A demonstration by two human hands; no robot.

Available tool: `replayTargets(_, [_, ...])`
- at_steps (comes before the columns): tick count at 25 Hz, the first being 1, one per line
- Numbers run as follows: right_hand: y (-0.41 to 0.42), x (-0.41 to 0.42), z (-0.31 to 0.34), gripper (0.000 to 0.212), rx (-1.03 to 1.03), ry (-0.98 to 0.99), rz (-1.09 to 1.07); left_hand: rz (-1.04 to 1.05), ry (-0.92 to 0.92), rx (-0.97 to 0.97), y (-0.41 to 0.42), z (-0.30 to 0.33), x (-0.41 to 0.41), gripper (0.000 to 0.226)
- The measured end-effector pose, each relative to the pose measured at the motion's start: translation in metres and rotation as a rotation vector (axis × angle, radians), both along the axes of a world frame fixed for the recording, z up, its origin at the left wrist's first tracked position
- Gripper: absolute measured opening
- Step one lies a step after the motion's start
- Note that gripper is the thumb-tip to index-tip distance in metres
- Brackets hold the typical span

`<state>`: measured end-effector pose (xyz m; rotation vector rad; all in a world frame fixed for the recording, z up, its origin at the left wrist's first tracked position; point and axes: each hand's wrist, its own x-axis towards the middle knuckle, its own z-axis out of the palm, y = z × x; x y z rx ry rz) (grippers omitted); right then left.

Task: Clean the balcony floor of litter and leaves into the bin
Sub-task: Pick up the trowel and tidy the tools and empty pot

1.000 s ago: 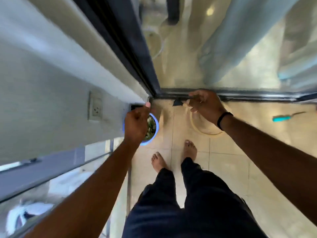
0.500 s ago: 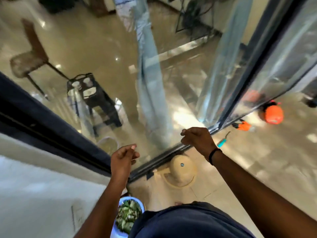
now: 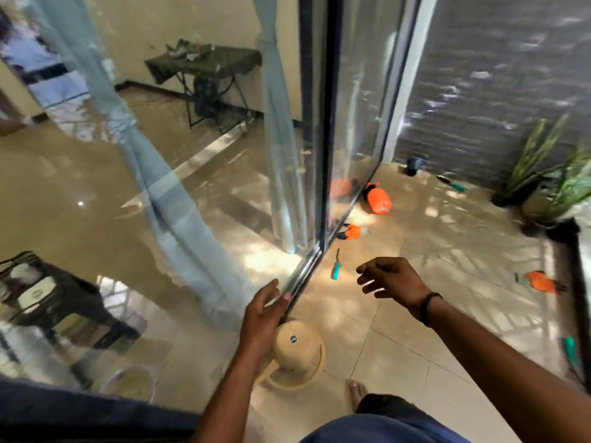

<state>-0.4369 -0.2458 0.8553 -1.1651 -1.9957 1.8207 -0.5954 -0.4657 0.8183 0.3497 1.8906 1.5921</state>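
My left hand (image 3: 263, 314) hangs with relaxed fingers in front of the glass door, close to its metal bottom track (image 3: 303, 273); it holds nothing. My right hand (image 3: 390, 279) floats over the tiled balcony floor (image 3: 415, 330) with fingers loosely curled and empty. Scattered on the tiles are a teal-handled tool (image 3: 335, 270), an orange glove (image 3: 351, 232), an orange sprayer bottle (image 3: 379, 199) and an orange-handled tool (image 3: 540, 281). The bin of leaves is out of view.
A cream round fan (image 3: 295, 350) stands on the floor under my left wrist. Potted plants (image 3: 550, 187) line the right edge by a dark wall (image 3: 495, 75). A small dark pot (image 3: 414, 164) and a green tool (image 3: 454, 185) lie farther back. A glass door (image 3: 160, 187) closes off the left.
My view swung right, from the corner with the blue bin to the length of the balcony. Both hands came away from the door track and the bin left the view.
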Motion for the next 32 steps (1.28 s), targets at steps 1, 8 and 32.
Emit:
replayTargets(1, [0.009, 0.011, 0.002, 0.022, -0.011, 0.002, -0.058, -0.081, 0.023, -0.012, 0.018, 0.002, 0.005, 0.040])
replayTargets(8, [0.109, 0.093, -0.007, 0.025, -0.112, 0.122, -0.414, -0.456, 0.182, -0.071, 0.191, 0.014, 0.037, 0.042])
replayTargets(32, [0.596, 0.047, -0.033, 0.023, -0.304, 0.261, -0.561, -0.072, -0.205, -0.032, 0.668, -0.024, -0.013, 0.032])
